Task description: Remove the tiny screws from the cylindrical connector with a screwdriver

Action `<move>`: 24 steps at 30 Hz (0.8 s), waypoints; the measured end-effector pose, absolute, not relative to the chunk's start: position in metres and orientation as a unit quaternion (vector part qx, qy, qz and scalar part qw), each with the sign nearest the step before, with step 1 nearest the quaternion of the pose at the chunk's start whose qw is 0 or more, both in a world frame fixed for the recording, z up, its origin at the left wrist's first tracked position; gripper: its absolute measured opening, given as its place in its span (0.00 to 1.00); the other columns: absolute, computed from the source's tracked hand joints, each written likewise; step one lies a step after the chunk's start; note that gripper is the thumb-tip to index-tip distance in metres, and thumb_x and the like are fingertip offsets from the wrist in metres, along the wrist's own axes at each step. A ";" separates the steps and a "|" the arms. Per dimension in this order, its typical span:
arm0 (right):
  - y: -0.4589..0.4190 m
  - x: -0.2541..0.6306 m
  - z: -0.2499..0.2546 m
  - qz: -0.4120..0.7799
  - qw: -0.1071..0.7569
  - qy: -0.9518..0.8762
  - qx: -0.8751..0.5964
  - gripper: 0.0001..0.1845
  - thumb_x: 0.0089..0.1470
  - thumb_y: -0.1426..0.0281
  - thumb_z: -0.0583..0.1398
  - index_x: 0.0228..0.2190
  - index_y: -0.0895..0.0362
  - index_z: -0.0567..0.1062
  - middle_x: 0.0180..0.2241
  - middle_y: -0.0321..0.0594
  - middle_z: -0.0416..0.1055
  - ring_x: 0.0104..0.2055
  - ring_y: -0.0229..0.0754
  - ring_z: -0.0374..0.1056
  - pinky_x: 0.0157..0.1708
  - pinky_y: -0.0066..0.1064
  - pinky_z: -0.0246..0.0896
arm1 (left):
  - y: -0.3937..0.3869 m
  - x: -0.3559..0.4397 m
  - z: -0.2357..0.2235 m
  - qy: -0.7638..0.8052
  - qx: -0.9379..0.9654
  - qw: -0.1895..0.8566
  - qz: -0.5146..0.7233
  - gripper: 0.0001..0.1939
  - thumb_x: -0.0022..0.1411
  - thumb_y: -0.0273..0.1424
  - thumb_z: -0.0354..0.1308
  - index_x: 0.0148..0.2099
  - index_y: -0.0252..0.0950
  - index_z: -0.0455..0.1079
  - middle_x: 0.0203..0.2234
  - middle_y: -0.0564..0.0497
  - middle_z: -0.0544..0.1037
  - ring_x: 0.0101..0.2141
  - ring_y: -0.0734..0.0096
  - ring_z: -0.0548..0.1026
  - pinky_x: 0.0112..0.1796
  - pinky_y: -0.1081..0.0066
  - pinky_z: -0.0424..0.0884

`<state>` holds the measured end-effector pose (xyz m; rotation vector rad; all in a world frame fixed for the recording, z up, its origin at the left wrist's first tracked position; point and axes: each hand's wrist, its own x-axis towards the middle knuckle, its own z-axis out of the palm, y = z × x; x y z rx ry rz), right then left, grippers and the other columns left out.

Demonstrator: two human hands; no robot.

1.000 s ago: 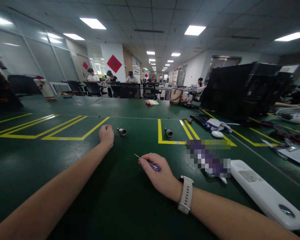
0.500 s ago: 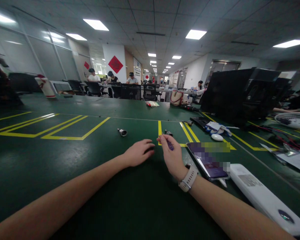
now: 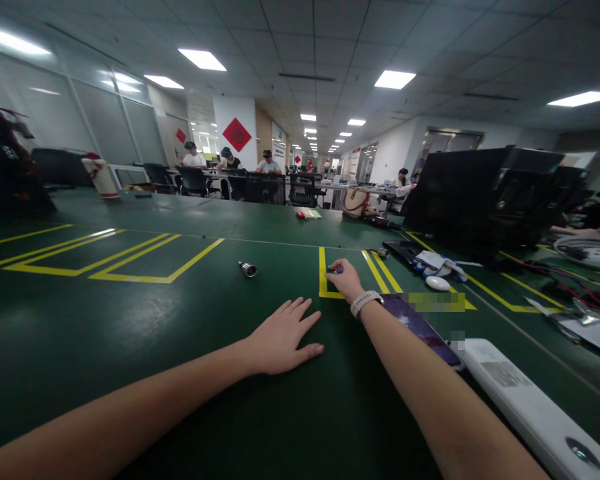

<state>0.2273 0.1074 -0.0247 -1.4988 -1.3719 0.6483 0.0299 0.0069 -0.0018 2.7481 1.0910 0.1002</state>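
From my remote seat I have the metal fitting (image 3: pixel 249 269) lying by itself on the green table (image 3: pixel 300 413), ahead of the left hand (image 3: pixel 281 339) and somewhat to its left; from the right hand (image 3: pixel 347 279) it lies off to the left, at about the same depth. Its long axis runs slantwise: the narrow tip points away and to the left, the wide mouth towards me and to the right. I judge the left hand the nearer, by its fingertips, though neither touches the fitting. That left hand is released, palm down with the fingers spread, and I cannot tell whether it rests on the tabletop or hangs just above it. The right hand is clenched in a pinch on a purple handle (image 3: pixel 339 270), over the corner of the yellow tape (image 3: pixel 323 267). Most of what I would like to check is there: the fingers cover nearly all of the handle, I can make out no tip, and whatever lies behind the knuckles is hidden from me. The right arm (image 3: pixel 410 373) cuts across the smartphone (image 3: pixel 420 325), whose upper end lies under pixel blocks, and the power bank (image 3: pixel 535 410) runs down beside that arm.
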 end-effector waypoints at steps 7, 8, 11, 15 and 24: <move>0.069 0.216 -0.023 0.359 0.464 -0.647 -0.488 0.08 0.49 0.74 0.61 0.35 0.61 0.70 0.38 0.40 0.73 0.42 0.41 0.68 0.44 0.38 0.62 | -0.020 0.027 0.002 0.321 0.937 0.092 0.103 0.22 0.62 0.42 0.46 0.56 0.38 0.62 0.56 0.42 0.65 0.56 0.54 0.61 0.53 0.52 0.58; 0.060 0.213 -0.022 0.370 0.463 -0.653 -0.472 0.08 0.47 0.76 0.61 0.33 0.60 0.69 0.37 0.39 0.73 0.42 0.40 0.68 0.45 0.38 0.61 | -0.025 0.027 0.004 0.314 0.939 0.089 0.109 0.21 0.63 0.40 0.46 0.55 0.38 0.63 0.55 0.43 0.66 0.54 0.56 0.63 0.52 0.53 0.60; 0.036 0.205 -0.019 0.396 0.457 -0.666 -0.437 0.08 0.45 0.76 0.60 0.31 0.59 0.68 0.37 0.39 0.74 0.42 0.40 0.68 0.46 0.38 0.59 | -0.042 0.026 0.011 0.295 0.945 0.076 0.120 0.18 0.63 0.37 0.47 0.53 0.38 0.64 0.52 0.44 0.69 0.51 0.57 0.66 0.48 0.55 0.64; 0.001 0.191 -0.015 0.419 0.445 -0.677 -0.409 0.08 0.43 0.77 0.60 0.30 0.58 0.69 0.37 0.40 0.73 0.41 0.41 0.68 0.46 0.38 0.58 | -0.059 0.022 0.021 0.285 0.948 0.044 0.135 0.14 0.61 0.32 0.49 0.49 0.37 0.66 0.44 0.45 0.73 0.44 0.60 0.70 0.44 0.58 0.68; -0.069 0.154 -0.013 0.430 0.404 -0.695 -0.411 0.15 0.38 0.83 0.56 0.30 0.57 0.71 0.27 0.33 0.70 0.30 0.38 0.65 0.29 0.28 0.58 | -0.080 0.004 0.016 0.254 0.957 -0.031 0.137 0.05 0.58 0.27 0.52 0.38 0.36 0.66 0.33 0.48 0.75 0.33 0.64 0.72 0.34 0.65 0.70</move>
